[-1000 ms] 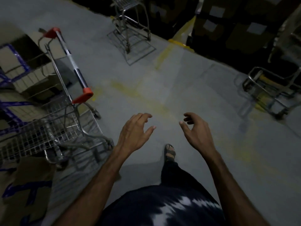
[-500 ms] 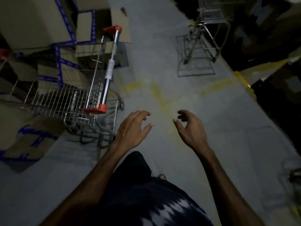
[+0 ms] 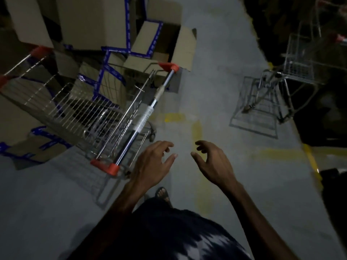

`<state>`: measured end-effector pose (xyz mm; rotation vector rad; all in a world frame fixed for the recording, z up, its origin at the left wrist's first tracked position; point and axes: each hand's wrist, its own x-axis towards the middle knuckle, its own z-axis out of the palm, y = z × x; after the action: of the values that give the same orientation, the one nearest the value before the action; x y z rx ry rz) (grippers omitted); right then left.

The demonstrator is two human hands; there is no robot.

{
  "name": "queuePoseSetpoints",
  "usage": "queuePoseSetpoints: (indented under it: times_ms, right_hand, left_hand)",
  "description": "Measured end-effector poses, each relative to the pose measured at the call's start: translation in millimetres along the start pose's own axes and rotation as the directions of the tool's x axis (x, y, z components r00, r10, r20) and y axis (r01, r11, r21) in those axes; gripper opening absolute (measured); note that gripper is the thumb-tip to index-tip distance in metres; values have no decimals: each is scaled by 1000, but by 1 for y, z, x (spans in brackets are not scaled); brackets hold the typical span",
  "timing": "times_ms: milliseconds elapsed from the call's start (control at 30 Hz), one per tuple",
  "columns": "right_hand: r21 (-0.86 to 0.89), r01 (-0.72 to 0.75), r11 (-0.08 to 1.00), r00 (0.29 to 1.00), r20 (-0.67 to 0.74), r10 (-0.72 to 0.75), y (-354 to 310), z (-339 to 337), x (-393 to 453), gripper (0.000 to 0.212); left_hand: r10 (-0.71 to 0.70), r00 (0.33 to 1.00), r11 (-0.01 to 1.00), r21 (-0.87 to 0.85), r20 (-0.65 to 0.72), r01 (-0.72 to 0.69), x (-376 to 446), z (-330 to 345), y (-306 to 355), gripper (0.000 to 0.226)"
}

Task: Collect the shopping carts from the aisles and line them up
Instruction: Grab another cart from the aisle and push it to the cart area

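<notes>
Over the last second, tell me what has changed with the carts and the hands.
The view has swung left: the near cart with the red-capped handle now fills the left and sits just ahead of the left hand. The far cart has slid to the right edge. Nothing was grasped or released. Both hands, the right hand included, stay empty, open and half-curled over the floor.

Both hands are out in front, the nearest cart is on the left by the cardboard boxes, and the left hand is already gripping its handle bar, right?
Not quite. In the head view the left hand is open and empty beside the nearest cart's handle bar, not gripping it. The rest holds: the right hand is also out in front, and that cart stands on the left by the cardboard boxes.
</notes>
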<state>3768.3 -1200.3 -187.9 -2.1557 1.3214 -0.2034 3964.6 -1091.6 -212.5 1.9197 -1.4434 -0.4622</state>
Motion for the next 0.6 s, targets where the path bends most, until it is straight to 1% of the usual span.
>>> queuePoseSetpoints:
  times_ms: [100,200,333,400,467,500,567,600]
  right_hand:
    - [-18,85,996,995,44,-84,-5,-14,42,45]
    - [-21,184,983,979,94,-182,-12,-27,82,43]
    - [-23,355,934,917,200,-344,-19,-39,137,43]
    - [-2,455,890,862,252,-440,-23,-44,168,44]
    - [24,552,833,792,299,-533,-29,-49,199,45]
    - [35,596,802,756,314,-575,-31,-52,213,44]
    - [63,680,730,676,331,-658,-36,-61,238,41]
    - [81,719,690,633,334,-699,-37,-66,249,39]
  left_hand:
    - [-35,998,999,20,-43,36,24,1,2,33]
    - [-116,985,992,32,-132,121,39,-3,2,29]
    - [-210,936,974,25,-283,226,50,-10,7,23]
    - [-257,889,955,38,-380,293,55,-11,9,19]
    - [-311,822,928,36,-476,372,59,-8,15,17]
    - [-317,790,913,58,-525,405,61,-5,20,16]
    - [-332,727,866,111,-600,487,66,2,30,17]
    - [-365,689,835,106,-626,539,68,4,35,19]
